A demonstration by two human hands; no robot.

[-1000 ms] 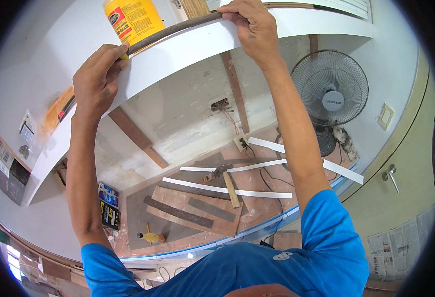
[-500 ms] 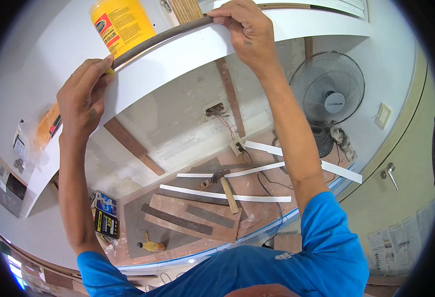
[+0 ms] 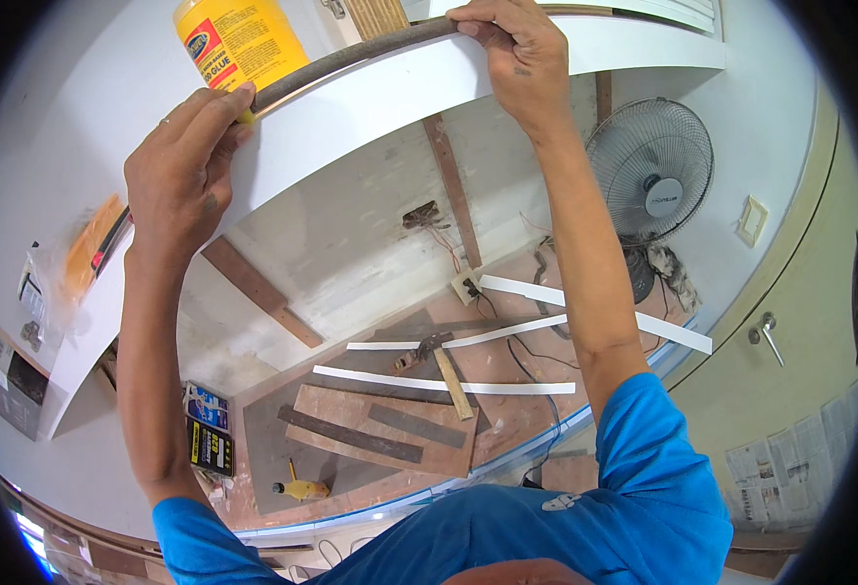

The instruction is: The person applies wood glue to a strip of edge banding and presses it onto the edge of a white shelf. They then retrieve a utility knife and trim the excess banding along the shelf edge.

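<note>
A long, thin dark grey-brown strip (image 3: 356,60) spans between my two hands, lying along the edge of the white curved shelf board (image 3: 380,102). My left hand (image 3: 183,161) pinches its left end, with a bit of something yellow showing beside the fingertips. My right hand (image 3: 524,60) closes thumb and fingers on the right end, higher up. Just behind the strip stands a large yellow tub (image 3: 248,44) with a printed label. Near its right side rises a light wooden piece (image 3: 378,18).
Below, a hammer (image 3: 453,380), white strips (image 3: 438,382), dark strips (image 3: 351,434) and a small yellow bottle (image 3: 302,487) lie on a brown surface. A fan (image 3: 651,180) stands at right, near a door (image 3: 790,331). An orange-handled tool (image 3: 97,239) in plastic is at left.
Both hands have shifted to the right and slightly upward, carrying the dark strip along the shelf edge. The grip at both ends looks the same.
</note>
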